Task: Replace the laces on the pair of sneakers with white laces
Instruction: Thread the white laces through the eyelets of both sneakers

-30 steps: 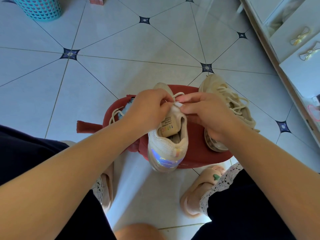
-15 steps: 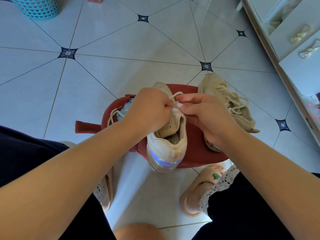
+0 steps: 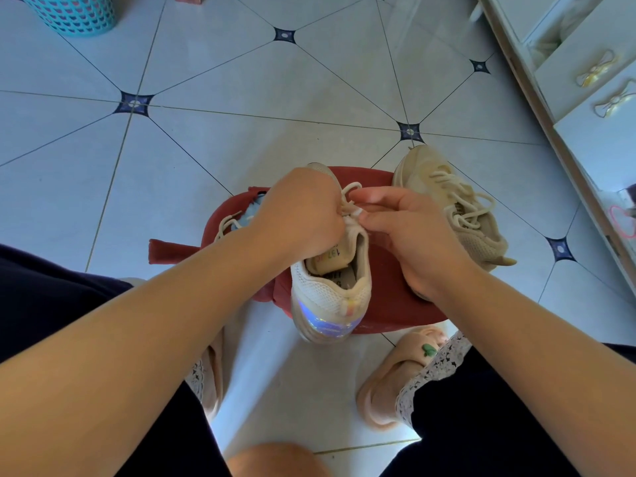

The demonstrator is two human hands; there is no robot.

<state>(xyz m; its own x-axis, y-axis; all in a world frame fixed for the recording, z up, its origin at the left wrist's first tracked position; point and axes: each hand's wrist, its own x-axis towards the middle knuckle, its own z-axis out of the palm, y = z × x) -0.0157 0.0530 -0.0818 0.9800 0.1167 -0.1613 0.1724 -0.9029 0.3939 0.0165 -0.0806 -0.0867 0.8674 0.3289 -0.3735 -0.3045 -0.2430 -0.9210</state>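
Sneaker (image 3: 330, 297), seemingly light, soft mesh: I am gripping its upper with my left hand (image 3: 299, 215), my right hand (image 3: 409, 235) pinching the limp lace (image 3: 349, 192) near its tip.

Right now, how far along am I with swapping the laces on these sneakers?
Nothing looks finished yet. In hand: the left hand and right hand both hold the cream lace at the top of the near sneaker on the red stool; I cannot tell if it is coming out or going in. Still to do: the second sneaker, at the stool's right edge, is fully laced in beige, untouched.
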